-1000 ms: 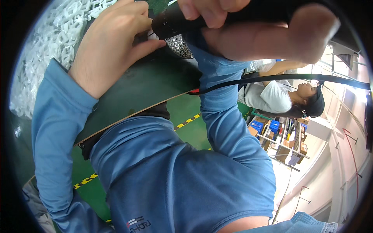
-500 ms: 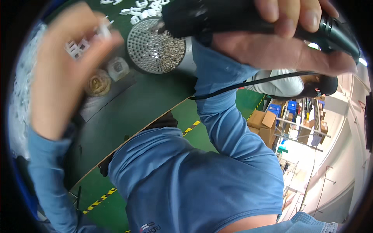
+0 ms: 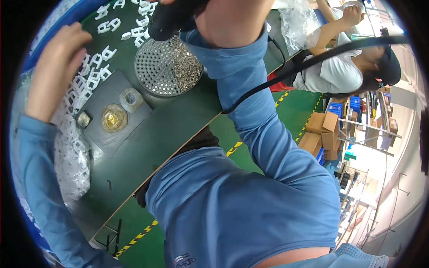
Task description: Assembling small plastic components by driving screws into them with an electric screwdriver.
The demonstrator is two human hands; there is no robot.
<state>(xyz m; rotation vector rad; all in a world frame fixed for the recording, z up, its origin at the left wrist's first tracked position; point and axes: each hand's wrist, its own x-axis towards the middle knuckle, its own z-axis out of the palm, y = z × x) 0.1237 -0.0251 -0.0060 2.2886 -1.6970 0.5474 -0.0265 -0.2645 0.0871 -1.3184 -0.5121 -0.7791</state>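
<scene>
My left hand (image 3: 61, 50) is over the rim of a blue bin (image 3: 47, 38) at the upper left. Its fingers are loosely curled, with a gap to the thumb and nothing visible between them. At the top edge my right hand (image 3: 230, 15), largely cut off by the picture, grips a black corded electric screwdriver (image 3: 176, 18). The screwdriver's front end hangs over a round perforated metal tray (image 3: 147, 67), hiding its far rim. Small metal screws (image 3: 187, 69) are heaped on the tray's right side. White plastic parts (image 3: 94, 78) lie in rows near my left hand.
A dark mat (image 3: 105, 138) bears a yellowish round lump (image 3: 115, 118) and a clear cup-like piece (image 3: 131, 99). A plastic bag (image 3: 73, 165) of white parts lies at left. The black cable (image 3: 304, 64) crosses my right arm. Another person (image 3: 335, 73) works at right.
My left hand has moved left to the bin, and the white plastic part it held no longer shows. My right hand has moved up and left with the screwdriver.
</scene>
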